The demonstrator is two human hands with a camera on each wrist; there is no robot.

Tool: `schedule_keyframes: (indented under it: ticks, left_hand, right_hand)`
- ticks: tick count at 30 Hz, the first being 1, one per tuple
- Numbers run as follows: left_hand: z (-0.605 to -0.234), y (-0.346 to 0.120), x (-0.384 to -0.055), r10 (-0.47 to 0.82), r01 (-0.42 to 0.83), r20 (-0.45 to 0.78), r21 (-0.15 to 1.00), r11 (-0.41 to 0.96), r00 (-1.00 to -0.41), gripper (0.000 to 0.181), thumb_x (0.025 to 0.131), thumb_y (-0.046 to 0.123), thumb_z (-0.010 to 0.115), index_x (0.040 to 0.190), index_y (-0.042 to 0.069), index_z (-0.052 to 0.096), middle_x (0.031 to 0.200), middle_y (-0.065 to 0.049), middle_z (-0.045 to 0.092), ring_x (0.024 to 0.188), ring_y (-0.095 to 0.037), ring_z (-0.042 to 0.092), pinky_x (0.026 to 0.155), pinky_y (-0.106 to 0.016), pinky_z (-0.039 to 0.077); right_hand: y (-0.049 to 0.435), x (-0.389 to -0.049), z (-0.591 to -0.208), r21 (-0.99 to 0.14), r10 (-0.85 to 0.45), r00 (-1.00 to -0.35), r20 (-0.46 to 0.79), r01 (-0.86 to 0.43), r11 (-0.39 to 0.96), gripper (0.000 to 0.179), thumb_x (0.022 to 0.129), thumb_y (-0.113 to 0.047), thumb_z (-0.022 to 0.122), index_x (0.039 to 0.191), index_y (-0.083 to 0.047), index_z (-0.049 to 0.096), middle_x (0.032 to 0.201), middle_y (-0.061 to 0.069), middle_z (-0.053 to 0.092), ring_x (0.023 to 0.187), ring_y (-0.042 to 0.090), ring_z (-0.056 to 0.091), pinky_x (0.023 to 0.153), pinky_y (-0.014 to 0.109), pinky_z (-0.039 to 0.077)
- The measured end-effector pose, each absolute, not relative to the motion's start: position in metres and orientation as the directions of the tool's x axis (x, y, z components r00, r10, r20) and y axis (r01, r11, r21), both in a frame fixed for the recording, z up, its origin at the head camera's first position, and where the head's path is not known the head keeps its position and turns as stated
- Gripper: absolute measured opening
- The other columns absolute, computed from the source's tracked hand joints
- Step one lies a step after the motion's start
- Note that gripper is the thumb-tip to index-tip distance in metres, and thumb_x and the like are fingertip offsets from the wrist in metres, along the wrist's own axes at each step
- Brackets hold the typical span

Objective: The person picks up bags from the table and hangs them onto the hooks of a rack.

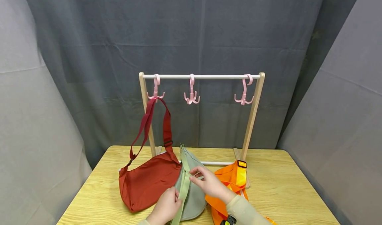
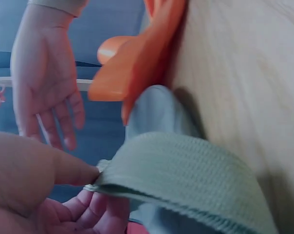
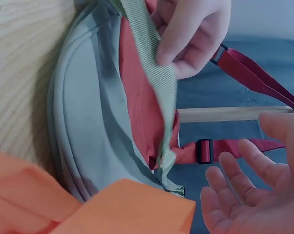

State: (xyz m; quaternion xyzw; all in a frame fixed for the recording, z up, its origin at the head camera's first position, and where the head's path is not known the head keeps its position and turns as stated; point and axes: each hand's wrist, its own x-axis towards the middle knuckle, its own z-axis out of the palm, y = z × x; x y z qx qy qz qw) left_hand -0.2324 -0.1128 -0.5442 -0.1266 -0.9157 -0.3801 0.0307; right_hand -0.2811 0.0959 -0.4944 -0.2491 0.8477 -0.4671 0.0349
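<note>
Between my hands is a grey-green shoulder bag (image 1: pixel 195 196) with a light green woven strap (image 1: pixel 185 182). My left hand (image 1: pixel 167 203) pinches this strap between thumb and fingers, most plainly in the left wrist view, where the strap (image 2: pixel 186 170) arches away from the fingertips. On the other side, my right hand (image 1: pixel 212 183) hovers by the upper part of the strap. Its fingers (image 3: pixel 234 175) are spread and loosely bent in the right wrist view, with nothing held. A red bag (image 1: pixel 152 182) leans at the left, its strap (image 1: pixel 167 125) looped up on the left pink hook (image 1: pixel 155 89).
A wooden rack with a white top bar (image 1: pixel 221 76) stands behind the bags. Pink hooks hang at its middle (image 1: pixel 191 90) and right (image 1: pixel 244 90). An orange bag (image 1: pixel 221 201) lies by my right forearm on the wooden table (image 1: pixel 286 188).
</note>
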Motion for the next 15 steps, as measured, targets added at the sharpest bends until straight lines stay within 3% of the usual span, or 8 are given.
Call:
schedule_keyframes:
  ticks: [6, 15]
  left_hand:
    - [-0.532, -0.118, -0.230, 0.231, 0.295, 0.192, 0.748, 0.594, -0.954, 0.019, 0.095, 0.006, 0.066, 0.092, 0.009, 0.048, 0.079, 0.002, 0.052, 0.067, -0.003, 0.046, 0.060, -0.023, 0.040]
    - [-0.515, -0.121, -0.223, 0.216, 0.291, 0.206, 0.806, 0.515, -0.954, 0.017, 0.099, 0.009, 0.064, 0.099, 0.008, 0.047, 0.081, 0.000, 0.053, 0.062, -0.002, 0.042, 0.058, -0.023, 0.039]
  right_hand:
    - [0.102, -0.284, -0.489, -0.812, -0.445, -0.878, 0.178, -0.386, 0.438, 0.026, 0.104, -0.022, 0.063, 0.121, -0.002, 0.064, 0.120, 0.015, 0.065, 0.108, 0.032, 0.064, 0.094, 0.047, 0.053]
    - [0.106, -0.287, -0.486, -0.833, -0.416, -0.884, 0.212, -0.386, 0.396, 0.023, 0.100, -0.018, 0.068, 0.120, -0.007, 0.065, 0.124, 0.014, 0.064, 0.116, 0.041, 0.061, 0.097, 0.059, 0.050]
